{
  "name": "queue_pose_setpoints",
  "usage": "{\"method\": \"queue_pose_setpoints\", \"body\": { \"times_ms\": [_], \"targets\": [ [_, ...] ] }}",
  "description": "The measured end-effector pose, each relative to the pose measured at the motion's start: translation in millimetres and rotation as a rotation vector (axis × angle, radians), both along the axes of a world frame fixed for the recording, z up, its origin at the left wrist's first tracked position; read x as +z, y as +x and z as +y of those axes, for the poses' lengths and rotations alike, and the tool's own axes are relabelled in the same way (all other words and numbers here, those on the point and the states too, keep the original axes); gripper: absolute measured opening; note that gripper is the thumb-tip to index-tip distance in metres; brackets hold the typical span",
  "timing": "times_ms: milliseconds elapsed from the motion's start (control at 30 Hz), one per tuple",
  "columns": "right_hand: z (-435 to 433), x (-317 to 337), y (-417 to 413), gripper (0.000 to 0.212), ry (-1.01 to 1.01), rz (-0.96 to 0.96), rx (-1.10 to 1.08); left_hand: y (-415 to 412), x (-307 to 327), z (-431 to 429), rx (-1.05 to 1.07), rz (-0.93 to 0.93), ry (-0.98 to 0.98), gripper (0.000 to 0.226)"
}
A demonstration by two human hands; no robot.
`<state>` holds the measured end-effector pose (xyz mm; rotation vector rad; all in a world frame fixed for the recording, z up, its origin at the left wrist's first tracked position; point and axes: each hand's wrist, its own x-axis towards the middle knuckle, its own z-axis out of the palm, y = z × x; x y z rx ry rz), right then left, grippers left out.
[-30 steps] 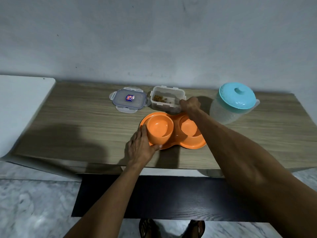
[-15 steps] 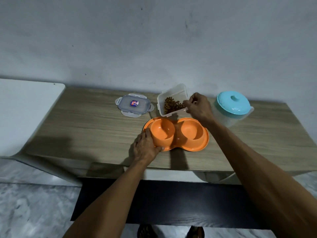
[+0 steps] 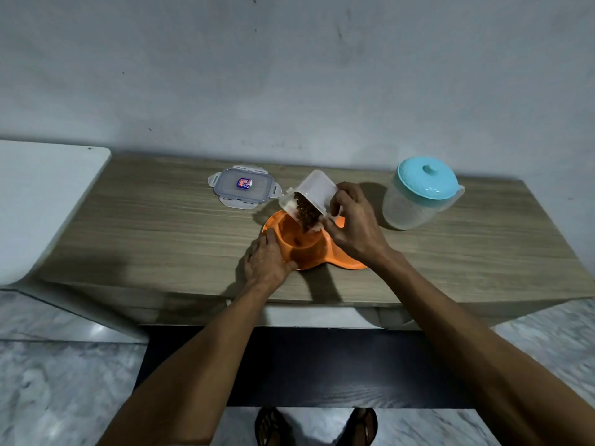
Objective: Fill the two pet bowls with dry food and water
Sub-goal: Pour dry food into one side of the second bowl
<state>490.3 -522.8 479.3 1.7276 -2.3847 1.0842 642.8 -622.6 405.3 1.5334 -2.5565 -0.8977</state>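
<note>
Head view: the right hand (image 3: pixel 354 226) gripped a clear food container (image 3: pixel 314 194), fingers wrapped over its far side and thumb on the near side. The container was tilted steeply, its open mouth pointing down and to the left of the grip. Brown dry food (image 3: pixel 306 212) lay heaped at the mouth, directly above the left bowl (image 3: pixel 296 239) of the orange double dish (image 3: pixel 344 263). A few pieces could be seen in the bottom of that bowl. The right bowl sat below the grip and was mostly hidden by the hand.

The left hand (image 3: pixel 265 263) was closed loosely on the near left rim of the dish, thumb lying along the edge of the left bowl, below and left of the container grip.

The container lid (image 3: pixel 243 191) lay flat on the wooden table (image 3: pixel 161 226), left of and beyond the grip. A clear pitcher (image 3: pixel 415 207) with a turquoise cover (image 3: pixel 426 181) stood upright to the right of the grip, apart from the hand. Whether it held water could not be told.
</note>
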Motion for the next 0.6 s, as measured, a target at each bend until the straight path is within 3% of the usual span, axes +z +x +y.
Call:
{"method": "queue_pose_setpoints", "body": {
  "times_ms": [167, 600],
  "targets": [
    [6.2, -8.0, 8.1, 0.024, 0.040, 0.101, 0.072, 0.6, -0.1, 1.8, -0.005, -0.016, -0.023, 0.096],
    [19.2, -12.4, 14.5, 0.036, 0.020, 0.304, 0.206, 0.3, 2.4, 4.7, 0.016, -0.036, 0.028, 0.098]
  ]
}}
